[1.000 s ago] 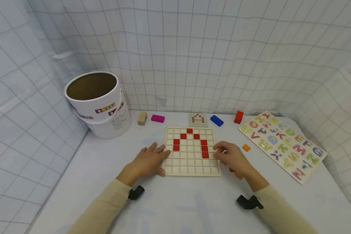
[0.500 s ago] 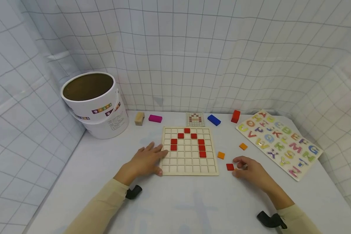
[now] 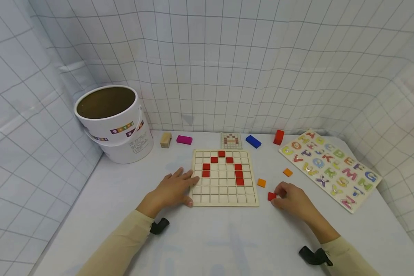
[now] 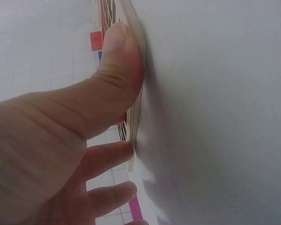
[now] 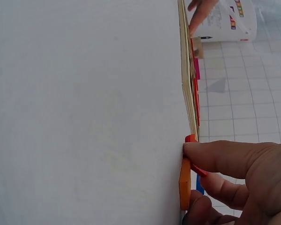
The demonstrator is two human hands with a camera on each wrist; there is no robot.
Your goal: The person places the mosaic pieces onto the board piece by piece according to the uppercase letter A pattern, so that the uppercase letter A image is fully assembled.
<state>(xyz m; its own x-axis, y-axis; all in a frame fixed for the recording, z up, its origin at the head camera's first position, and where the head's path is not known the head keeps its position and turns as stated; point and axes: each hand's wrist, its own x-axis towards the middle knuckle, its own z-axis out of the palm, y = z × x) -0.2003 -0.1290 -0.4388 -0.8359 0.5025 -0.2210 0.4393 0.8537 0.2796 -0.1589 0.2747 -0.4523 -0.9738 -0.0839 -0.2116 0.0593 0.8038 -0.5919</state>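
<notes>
So the right hand [image 3: 293,201] has its grip pinched on a small red tile [image 3: 271,196], thumb on one side and a fingertip on the other, just off the right side of the gridded board [image 3: 224,190] in the middle of the counter [image 3: 100,222]. From the right wrist the tile looks slanted; can't really tell if it's clear of the surface. The left hand [image 3: 172,189] has its grip spread apart, fingers fanned out, touching the board's left edge with the thumb down by its near left corner. Eight other red tiles [image 3: 239,174] sit in the board's squares in an upside-down V kinda shape, three down the right leg and two down the left. One orange tile [image 3: 262,183] lies just beside the board's right edge, and a second orange one [image 3: 288,172] is further toward the counter's right edge. Along the back edge, left to right: a plain wooden block [image 3: 166,140], pink block [image 3: 184,140], little pattern card [image 3: 231,140], blue block [image 3: 253,141], red block [image 3: 278,137]. Big white bucket [image 3: 124,149] fills the back left corner, and a letter puzzle [image 3: 349,191] lies angled along the right edge.
</notes>
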